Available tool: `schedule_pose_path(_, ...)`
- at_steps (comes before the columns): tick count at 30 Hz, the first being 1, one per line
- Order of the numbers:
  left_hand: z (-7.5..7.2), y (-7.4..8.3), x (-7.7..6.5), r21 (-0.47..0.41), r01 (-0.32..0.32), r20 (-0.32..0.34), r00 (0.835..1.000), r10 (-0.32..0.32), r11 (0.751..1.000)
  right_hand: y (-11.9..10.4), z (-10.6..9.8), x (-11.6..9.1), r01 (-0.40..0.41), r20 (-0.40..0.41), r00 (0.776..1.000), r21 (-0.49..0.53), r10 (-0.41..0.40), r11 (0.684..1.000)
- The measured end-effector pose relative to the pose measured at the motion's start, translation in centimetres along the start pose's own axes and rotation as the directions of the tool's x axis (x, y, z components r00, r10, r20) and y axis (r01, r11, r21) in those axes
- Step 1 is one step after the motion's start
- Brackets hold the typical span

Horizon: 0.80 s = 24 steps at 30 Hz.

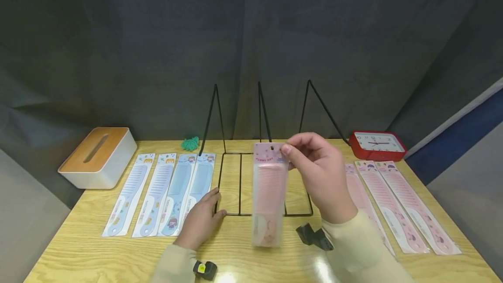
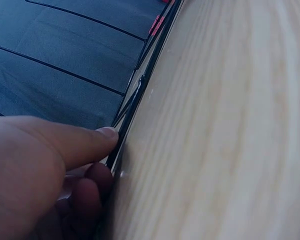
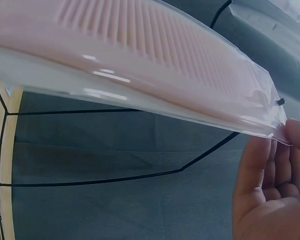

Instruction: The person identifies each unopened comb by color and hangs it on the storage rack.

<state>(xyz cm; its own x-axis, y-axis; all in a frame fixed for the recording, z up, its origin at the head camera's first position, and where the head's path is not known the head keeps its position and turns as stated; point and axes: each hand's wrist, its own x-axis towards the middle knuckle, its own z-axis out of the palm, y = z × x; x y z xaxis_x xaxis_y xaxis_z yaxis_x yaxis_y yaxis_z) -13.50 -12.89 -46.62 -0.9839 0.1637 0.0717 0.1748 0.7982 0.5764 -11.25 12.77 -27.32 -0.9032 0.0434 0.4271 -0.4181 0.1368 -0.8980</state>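
Note:
My right hand (image 1: 322, 178) pinches the top corner of a pink comb in a clear package (image 1: 269, 195), between thumb and fingers. The package hangs upright in front of a black wire rack (image 1: 240, 187), its printed card at the top. In the right wrist view the packaged pink comb (image 3: 155, 65) stretches away from the right hand (image 3: 275, 185), and a small black peg tip shows by its hole. My left hand (image 1: 202, 219) is at the rack's front left corner. The left wrist view shows that hand (image 2: 55, 155) gripping the rack's wire (image 2: 132, 107), thumb on top and fingers curled below.
Several packaged blue combs (image 1: 127, 200) lie left of the rack. Three packaged pink combs (image 1: 401, 208) lie to the right, one partly behind the right arm. A tissue box (image 1: 98, 156), green string bundle (image 1: 190, 143) and red clock (image 1: 377, 145) stand along the back.

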Motion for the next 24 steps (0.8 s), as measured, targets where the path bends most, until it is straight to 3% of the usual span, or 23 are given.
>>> schedule_pose_path(14,0.0,-0.2,0.1,-0.009,0.005,0.007,1.000,-0.005,1.000,0.7,-0.2,0.4,-0.005,0.036,0.999,0.025,0.005,1.000)
schedule_pose_path(24,0.3,-0.2,0.2,0.012,0.012,-0.040,0.999,-0.012,1.000,1.5,-0.1,0.8,0.026,0.109,0.994,0.025,-0.028,0.999)
